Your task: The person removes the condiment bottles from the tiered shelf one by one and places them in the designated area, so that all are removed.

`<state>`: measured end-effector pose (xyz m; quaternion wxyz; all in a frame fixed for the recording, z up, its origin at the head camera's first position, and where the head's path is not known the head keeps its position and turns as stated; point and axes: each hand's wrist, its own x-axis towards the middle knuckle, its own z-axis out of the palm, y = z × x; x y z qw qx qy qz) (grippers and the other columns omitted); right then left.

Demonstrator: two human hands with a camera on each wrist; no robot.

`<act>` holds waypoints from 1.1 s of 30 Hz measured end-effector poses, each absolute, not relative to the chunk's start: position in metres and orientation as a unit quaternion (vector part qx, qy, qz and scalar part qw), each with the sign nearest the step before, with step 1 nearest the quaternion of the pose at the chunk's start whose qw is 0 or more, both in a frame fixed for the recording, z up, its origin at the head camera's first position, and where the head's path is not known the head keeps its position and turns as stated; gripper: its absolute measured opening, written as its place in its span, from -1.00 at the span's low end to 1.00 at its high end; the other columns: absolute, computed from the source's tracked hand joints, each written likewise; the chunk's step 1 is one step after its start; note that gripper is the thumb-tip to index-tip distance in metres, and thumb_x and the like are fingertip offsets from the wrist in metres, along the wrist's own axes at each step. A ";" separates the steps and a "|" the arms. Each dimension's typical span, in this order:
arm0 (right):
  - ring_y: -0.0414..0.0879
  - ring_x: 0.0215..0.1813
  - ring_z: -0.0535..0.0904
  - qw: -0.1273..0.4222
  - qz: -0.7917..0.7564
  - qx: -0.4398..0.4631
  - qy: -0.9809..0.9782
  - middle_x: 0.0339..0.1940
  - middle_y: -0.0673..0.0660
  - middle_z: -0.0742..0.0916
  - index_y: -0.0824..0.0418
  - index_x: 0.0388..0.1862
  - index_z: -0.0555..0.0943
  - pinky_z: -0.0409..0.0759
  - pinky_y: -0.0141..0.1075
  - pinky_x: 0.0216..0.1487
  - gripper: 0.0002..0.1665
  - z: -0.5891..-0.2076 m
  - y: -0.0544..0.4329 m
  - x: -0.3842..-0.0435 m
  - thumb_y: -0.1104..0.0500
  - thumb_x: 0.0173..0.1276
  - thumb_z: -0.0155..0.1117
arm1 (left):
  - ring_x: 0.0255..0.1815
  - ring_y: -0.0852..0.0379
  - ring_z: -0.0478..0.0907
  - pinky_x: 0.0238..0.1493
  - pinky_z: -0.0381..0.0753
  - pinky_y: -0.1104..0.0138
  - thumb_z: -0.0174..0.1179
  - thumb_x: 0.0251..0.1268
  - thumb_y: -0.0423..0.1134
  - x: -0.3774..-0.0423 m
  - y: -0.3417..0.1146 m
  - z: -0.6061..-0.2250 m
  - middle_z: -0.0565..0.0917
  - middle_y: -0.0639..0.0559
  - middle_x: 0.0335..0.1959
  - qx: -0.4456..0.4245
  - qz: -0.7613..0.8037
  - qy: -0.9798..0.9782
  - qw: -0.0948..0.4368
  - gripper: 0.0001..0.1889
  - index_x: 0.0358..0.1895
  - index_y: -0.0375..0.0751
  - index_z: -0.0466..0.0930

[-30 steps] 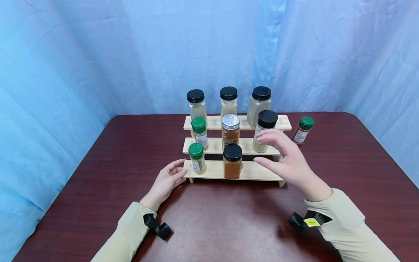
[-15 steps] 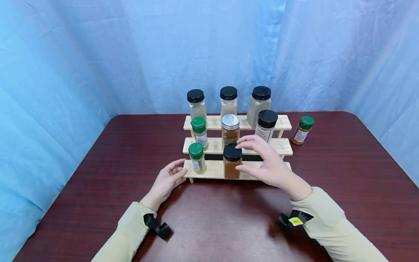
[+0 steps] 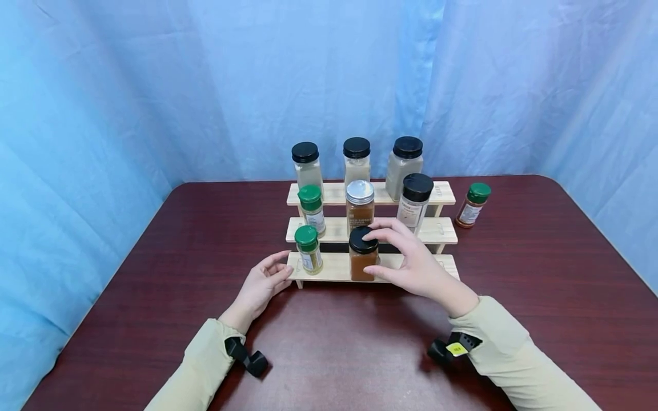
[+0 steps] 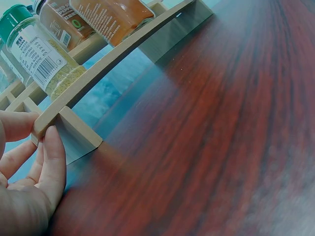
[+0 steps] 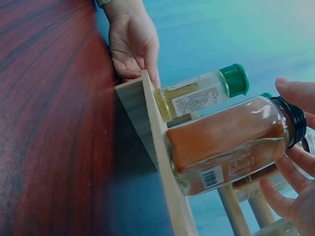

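My left hand [image 3: 259, 288] pinches the left end of the bottom step of a three-tier wooden spice rack [image 3: 401, 275], thumb and fingers on the board in the left wrist view. My right hand [image 3: 413, 262] curls its fingers round the black-lidded spice jar [image 5: 226, 142] with orange-brown powder, near its lid. That jar stands upright in the middle of the bottom step. To its left is a small green-capped spice bottle [image 3: 308, 251]. In the right wrist view the fingers [image 5: 293, 172] are close about the lid; firm contact cannot be made out.
The middle step bears a green-capped bottle [image 3: 312, 214], a silver-lidded jar [image 3: 360, 205] and a black-lidded jar [image 3: 413, 208]. Three black-lidded jars, including one [image 3: 404, 171] at right, stand on top. Another green-capped bottle [image 3: 470, 208] stands on the table, right of the rack.
My right hand has moved left and down from beside the middle step's right-hand jar to the orange-brown jar on the bottom step. The left hand keeps its hold on the rack.
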<state>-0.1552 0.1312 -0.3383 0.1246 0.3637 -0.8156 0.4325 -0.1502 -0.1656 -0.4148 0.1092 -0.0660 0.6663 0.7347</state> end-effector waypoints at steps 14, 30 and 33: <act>-0.12 0.19 0.40 0.080 0.458 0.350 -0.813 0.17 0.20 0.51 0.23 0.13 0.48 0.55 -0.06 0.12 -0.38 -0.349 0.131 -0.157 0.37 0.06 0.45 | -0.38 0.38 0.49 -0.23 0.59 0.51 0.03 0.35 -0.48 -0.149 -0.165 -0.414 0.51 0.19 -0.37 -0.069 0.734 0.667 0.107 -0.48 0.36 -0.33 0.21; -0.09 0.14 0.46 0.044 0.480 0.345 -0.806 0.15 0.21 0.52 0.24 0.21 0.42 0.61 -0.17 0.06 -0.36 -0.356 0.131 -0.162 0.40 0.14 0.37 | -0.37 0.38 0.49 -0.23 0.58 0.51 0.02 0.35 -0.48 -0.149 -0.165 -0.414 0.51 0.20 -0.38 -0.064 0.738 0.663 0.107 -0.47 0.37 -0.34 0.19; -0.12 0.13 0.46 0.047 0.482 0.341 -0.806 0.15 0.21 0.52 0.24 0.21 0.42 0.61 -0.18 0.05 -0.36 -0.356 0.130 -0.161 0.40 0.13 0.38 | -0.37 0.38 0.49 -0.23 0.58 0.51 0.03 0.35 -0.48 -0.149 -0.166 -0.414 0.51 0.20 -0.38 -0.065 0.737 0.664 0.108 -0.47 0.37 -0.34 0.19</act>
